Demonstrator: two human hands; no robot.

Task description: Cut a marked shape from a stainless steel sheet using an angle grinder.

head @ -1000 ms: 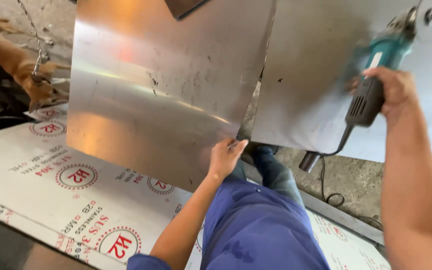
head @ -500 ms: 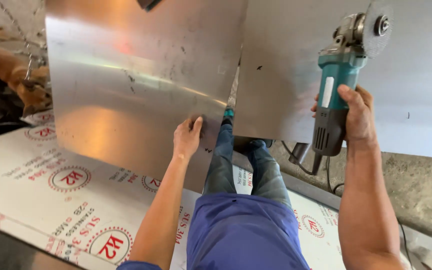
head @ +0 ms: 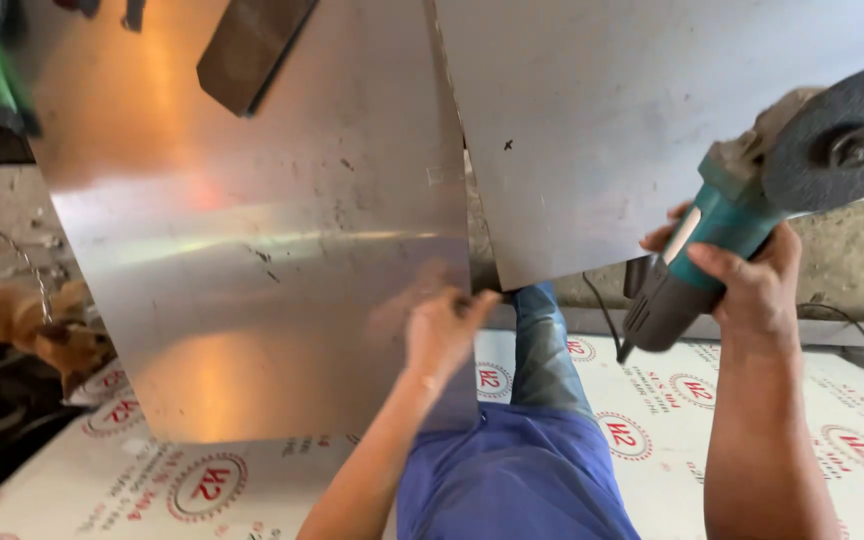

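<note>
My left hand (head: 439,333) grips the right edge of a shiny steel sheet (head: 252,250), which stands tilted over the floor. My right hand (head: 742,285) holds a teal and grey angle grinder (head: 742,210) by its body, with the grey disc (head: 837,135) raised at the upper right. A second, duller metal sheet (head: 642,120) stands behind the grinder, its lower left corner close to my left hand. My legs in blue trousers (head: 522,470) stretch out between the two arms.
A white film-covered sheet (head: 152,480) with red round marks lies flat under my legs. The grinder's black cable (head: 602,315) runs along the concrete floor (head: 852,260). A dark bar (head: 247,45) leans at the top. Brown clutter and wire (head: 22,310) lie at the left.
My view has shifted closer. The left hand has slid along the shiny sheet's edge, and the sheet has swung more upright. The right hand has brought the grinder lower and to the right.
</note>
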